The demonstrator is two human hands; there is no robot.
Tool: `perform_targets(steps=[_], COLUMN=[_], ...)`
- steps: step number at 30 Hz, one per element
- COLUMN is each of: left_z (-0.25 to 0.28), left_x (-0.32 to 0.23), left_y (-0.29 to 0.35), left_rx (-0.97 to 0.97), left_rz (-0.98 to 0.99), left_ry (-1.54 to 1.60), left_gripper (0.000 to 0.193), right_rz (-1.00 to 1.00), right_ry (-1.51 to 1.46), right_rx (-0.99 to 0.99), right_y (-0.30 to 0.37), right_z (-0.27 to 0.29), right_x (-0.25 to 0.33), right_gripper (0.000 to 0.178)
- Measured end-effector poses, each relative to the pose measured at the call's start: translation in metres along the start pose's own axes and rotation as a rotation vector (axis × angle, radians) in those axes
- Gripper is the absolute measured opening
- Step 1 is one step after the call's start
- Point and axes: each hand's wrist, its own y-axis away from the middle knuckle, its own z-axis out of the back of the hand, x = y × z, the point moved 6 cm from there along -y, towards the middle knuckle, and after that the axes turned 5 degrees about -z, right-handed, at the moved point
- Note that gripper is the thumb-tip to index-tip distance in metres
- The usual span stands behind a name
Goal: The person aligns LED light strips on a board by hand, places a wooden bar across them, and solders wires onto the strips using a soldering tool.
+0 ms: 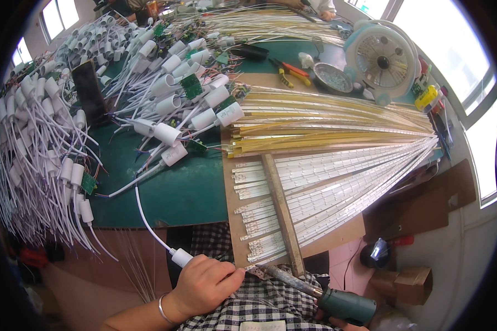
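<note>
My left hand [207,284], with a bangle at its wrist, is closed at the front edge of the cardboard. A white plastic end cap [181,257] sticks out of its grip, trailing a white cable [149,220] over the table edge. What lies under the fingertips is hidden. My right hand [345,324], mostly hidden, holds the dark green handle of a soldering iron [292,281]. The iron's metal barrel points left, its tip close to my left fingers. Just beyond, white LED strips [320,187] fan out beneath a wooden bar [281,212].
Yellow-backed strips [326,118] lie behind the white ones on the cardboard [326,237]. Heaps of white-capped cables [38,160] with green circuit boards [192,87] cover the left. Farther back are pliers [284,77], a metal dish [333,77] and a fan [382,60]. Another person's hand [327,15] shows behind.
</note>
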Motion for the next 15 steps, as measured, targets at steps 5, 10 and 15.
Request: perform_targets(steps=[5,10,15], left_z=[-0.0027,-0.0035,-0.0037], left_x=[0.0008,0.0009,0.0005], left_y=[0.0014,0.0021,0.0007], left_rx=[0.018,0.02,0.013], left_rz=[0.01,0.005,0.001], left_ry=[0.021,0.025,0.021], left_gripper=[0.018,0.02,0.02], right_rz=[0.016,0.037,0.072], right_ry=[0.018,0.039,0.085], right_rx=[-0.01,-0.012,-0.006], right_y=[0.0012,0.0005,-0.0011], right_z=[0.0008,-0.0007,-0.0032], right_x=[-0.0001,-0.0012,0.0002], right_gripper=[0.051,0.047,0.043])
